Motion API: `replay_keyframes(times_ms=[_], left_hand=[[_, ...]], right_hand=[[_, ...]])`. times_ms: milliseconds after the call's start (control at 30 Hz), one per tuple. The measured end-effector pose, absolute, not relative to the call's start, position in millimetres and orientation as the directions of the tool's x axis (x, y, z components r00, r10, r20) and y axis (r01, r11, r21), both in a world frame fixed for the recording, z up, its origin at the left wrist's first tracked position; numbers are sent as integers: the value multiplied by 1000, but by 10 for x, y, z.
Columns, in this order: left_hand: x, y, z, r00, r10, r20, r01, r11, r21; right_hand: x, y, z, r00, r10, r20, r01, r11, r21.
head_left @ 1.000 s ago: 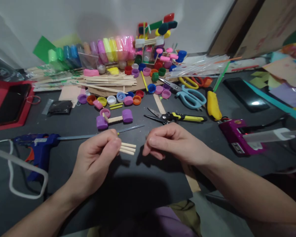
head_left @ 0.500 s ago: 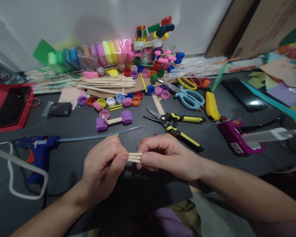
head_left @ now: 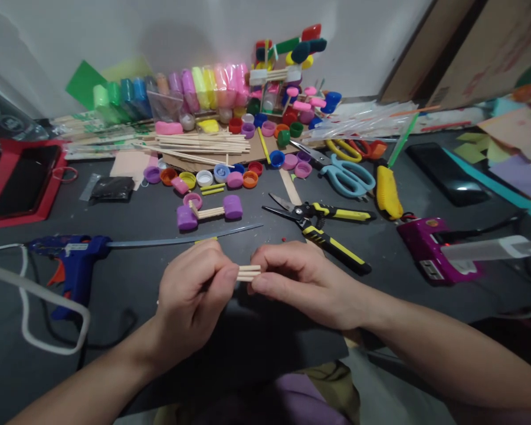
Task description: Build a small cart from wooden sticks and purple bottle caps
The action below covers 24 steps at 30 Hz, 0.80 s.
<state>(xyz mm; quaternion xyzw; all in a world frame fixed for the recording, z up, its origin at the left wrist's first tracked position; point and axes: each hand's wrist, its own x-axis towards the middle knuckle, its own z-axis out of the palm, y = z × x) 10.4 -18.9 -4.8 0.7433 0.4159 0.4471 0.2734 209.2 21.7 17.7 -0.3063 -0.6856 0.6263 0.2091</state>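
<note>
My left hand (head_left: 197,295) is closed round a small bundle of thin wooden sticks (head_left: 248,273), whose pale ends poke out to the right past the thumb. At those ends, my right hand (head_left: 301,284) pinches with its thumb in front and curled fingers behind. The rest of the sticks is hidden in my left fist. Just beyond my hands lies a small piece made of purple clay blocks (head_left: 233,207) joined by short sticks (head_left: 210,212). Black-and-yellow snips (head_left: 321,227) rest with open blades past my right hand.
A blue glue gun (head_left: 75,265) with a long flat tie (head_left: 159,242) at its tip lies left. Farther back are several bottle caps (head_left: 204,178), loose sticks (head_left: 203,143), blue scissors (head_left: 347,175) and a yellow cutter (head_left: 388,192). A purple power adapter (head_left: 433,251) stands right.
The whole view has shifted slightly, so things appear a little farther right. My hands keep nearly the same grip, with the stick ends showing slightly more clearly by the right thumb.
</note>
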Motion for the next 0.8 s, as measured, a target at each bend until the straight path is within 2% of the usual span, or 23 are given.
replay_keyframes(times_ms=[100,267,400,467,567,800], left_hand=[[127,-175,-32,243,888,390,399,-458,794],[142,-138,-17,228,968,100,355,-178,918],[108,-149,-34,289,957,33,210,-97,973],[97,-162,-33,298,955,11,194,-72,978],[102,-174,-7,291,956,29,276,-113,955],[142,-131,20,315,915,251,438,-375,817]], right_hand=[[2084,222,157,-722,689,-58,162,87,-983],[2112,249,146,-718,695,-43,176,121,-977],[2138,262,161,-722,690,-49,177,116,-977],[2141,265,168,-729,683,-50,175,115,-978],[2136,270,172,-743,668,-43,174,131,-976],[2095,256,153,-708,705,-34,182,137,-974]])
